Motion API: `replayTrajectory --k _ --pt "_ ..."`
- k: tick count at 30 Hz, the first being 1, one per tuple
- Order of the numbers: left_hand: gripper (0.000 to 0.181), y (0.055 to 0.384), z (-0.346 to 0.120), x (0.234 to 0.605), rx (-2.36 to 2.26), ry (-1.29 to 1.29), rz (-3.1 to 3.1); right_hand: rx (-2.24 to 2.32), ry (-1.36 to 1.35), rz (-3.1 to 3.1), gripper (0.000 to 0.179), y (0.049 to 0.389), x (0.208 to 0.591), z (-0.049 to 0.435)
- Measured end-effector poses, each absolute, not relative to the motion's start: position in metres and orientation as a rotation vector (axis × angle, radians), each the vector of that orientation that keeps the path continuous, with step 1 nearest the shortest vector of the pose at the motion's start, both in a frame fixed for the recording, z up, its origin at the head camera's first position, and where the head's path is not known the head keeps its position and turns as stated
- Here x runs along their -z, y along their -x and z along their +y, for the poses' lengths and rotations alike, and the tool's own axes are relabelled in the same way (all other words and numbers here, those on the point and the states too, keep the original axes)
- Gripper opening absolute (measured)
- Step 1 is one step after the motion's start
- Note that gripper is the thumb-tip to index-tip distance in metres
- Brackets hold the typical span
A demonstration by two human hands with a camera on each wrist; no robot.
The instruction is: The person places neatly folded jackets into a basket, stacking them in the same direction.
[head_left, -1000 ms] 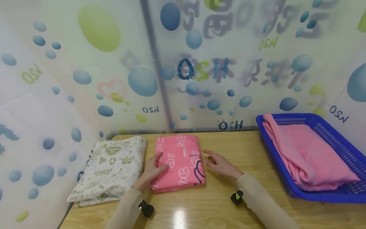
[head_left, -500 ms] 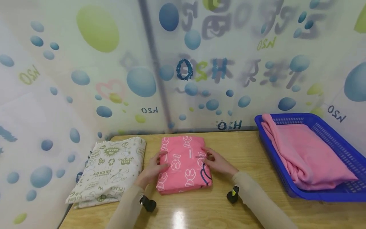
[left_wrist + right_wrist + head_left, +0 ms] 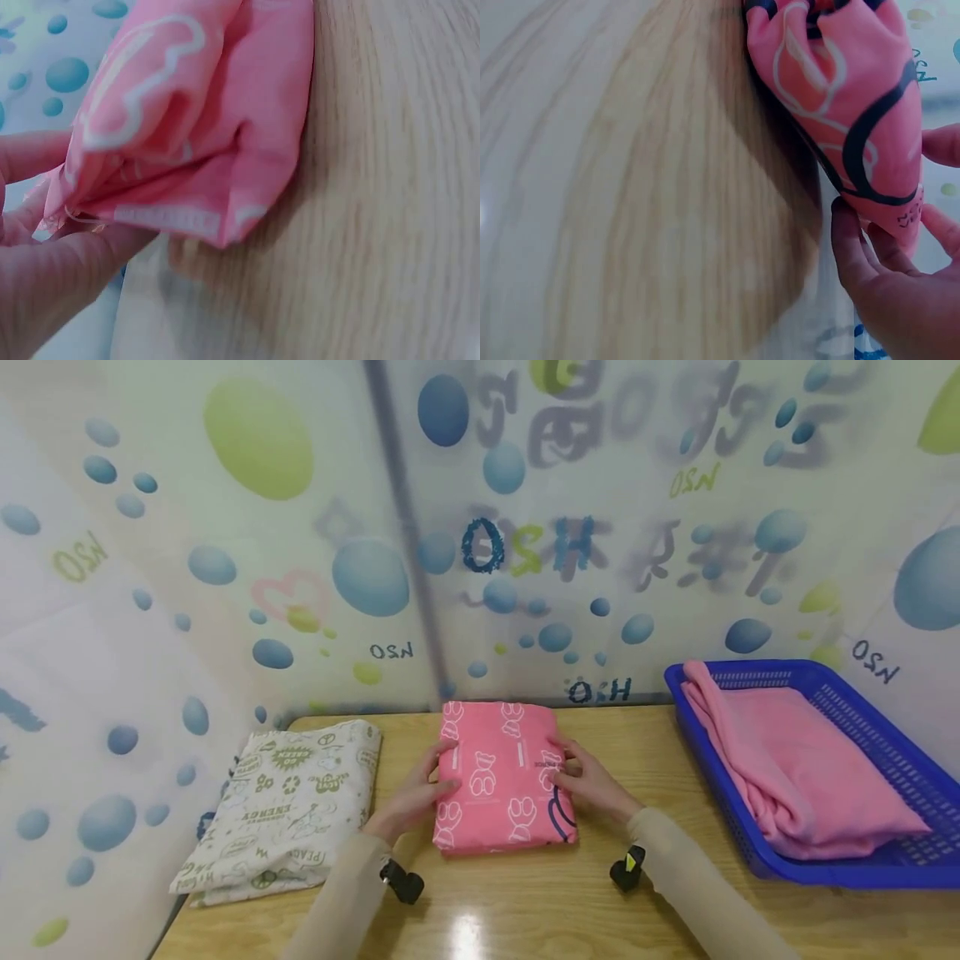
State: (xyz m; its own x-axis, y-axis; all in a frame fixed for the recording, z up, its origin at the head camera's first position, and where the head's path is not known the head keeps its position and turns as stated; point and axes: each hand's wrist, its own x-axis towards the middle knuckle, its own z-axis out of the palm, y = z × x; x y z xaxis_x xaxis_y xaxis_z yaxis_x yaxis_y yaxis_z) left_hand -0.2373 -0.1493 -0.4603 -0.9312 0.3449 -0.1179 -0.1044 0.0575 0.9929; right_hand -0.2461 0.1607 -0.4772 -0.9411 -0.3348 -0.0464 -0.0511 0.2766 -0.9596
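Pink bundle: a folded pink cloth (image 3: 498, 802) with white outline figures is sitting between two bare hands, at the middle of a wooden table (image 3: 532, 910).
Lettering on the pink cloth: a small dark word is showing near its right edge, too small to read; a pale strip (image 3: 169, 220) with faint letters is running along the fold in the left wrist view, also unreadable.
Left hand: the left hand (image 3: 414, 795) is gripping the cloth's left edge between thumb and fingers, the thumb lying over the top face.
Right hand: the right hand (image 3: 597, 785) is pinching the right edge, its fingertips touching the cloth near a dark curved line.
White bundle: a folded white cloth (image 3: 300, 802) is lying to the left, its green print reading "GO GREEN", "ENERGY" and "PEACE".
Blue basket: a blue basket (image 3: 847, 875) is standing at the right, holding a plain pink cloth (image 3: 825, 777).
Wall sheet: a bubble-patterned sheet (image 3: 652, 485) is hanging behind, showing "H2O" (in mirror writing).
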Motion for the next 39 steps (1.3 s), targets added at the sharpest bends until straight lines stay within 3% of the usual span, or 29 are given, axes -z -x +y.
replayTrajectory --k 39 --pt "0.062 0.245 -0.083 0.427 -1.938 -0.369 2.151 1.774 0.479 2.543 0.068 0.231 0.437 0.212"
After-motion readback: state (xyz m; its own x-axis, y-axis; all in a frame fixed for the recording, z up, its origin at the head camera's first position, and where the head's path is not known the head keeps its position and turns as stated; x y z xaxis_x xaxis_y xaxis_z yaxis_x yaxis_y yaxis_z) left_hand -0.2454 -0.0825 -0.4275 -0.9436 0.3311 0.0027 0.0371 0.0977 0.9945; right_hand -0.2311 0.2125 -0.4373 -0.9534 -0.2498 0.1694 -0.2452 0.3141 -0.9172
